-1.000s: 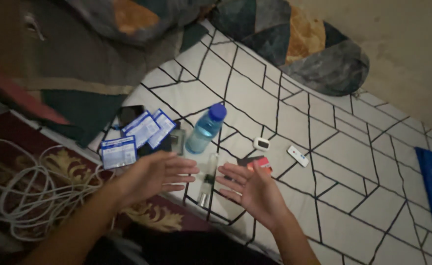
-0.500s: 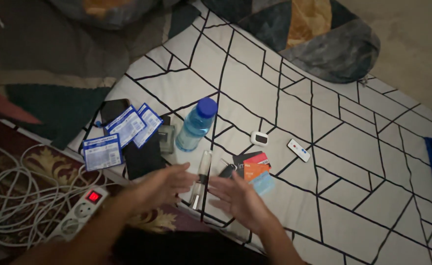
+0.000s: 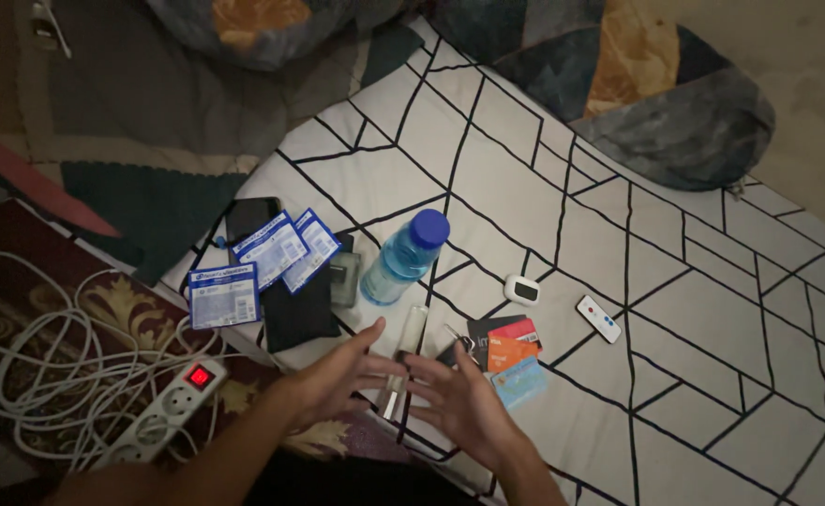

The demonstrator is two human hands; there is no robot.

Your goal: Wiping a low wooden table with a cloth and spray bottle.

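hands have drifted closer together over the last second. my left hand [image 3: 337, 375] and right hand [image 3: 459, 403] now hover low over the near edge of the mattress [image 3: 619, 244], fingers spread and loose, gripping nothing. a second ago the palms were turned up and wider apart; now they tilt inward toward each other. between them lies the clear glass tube [image 3: 403, 361], flat on the sheet, just past my left fingertips, not touched as far as i can tell.

view has shifted too: power strip [image 3: 164, 412] with its red lit switch and the white cable [image 3: 47, 365] show at my left on the carpet. fan of cards [image 3: 506, 351] sits just beyond my right hand, keys beside it but too dark to be sure. water bottle [image 3: 403, 258] with blue cap lies further out, blue-white sachets [image 3: 262, 262] and black wallet [image 3: 300, 309] to its left, small white device [image 3: 522, 290] and white test strip [image 3: 598, 319] to the right. nothing on the sheet has moved, only my hands and the camera.
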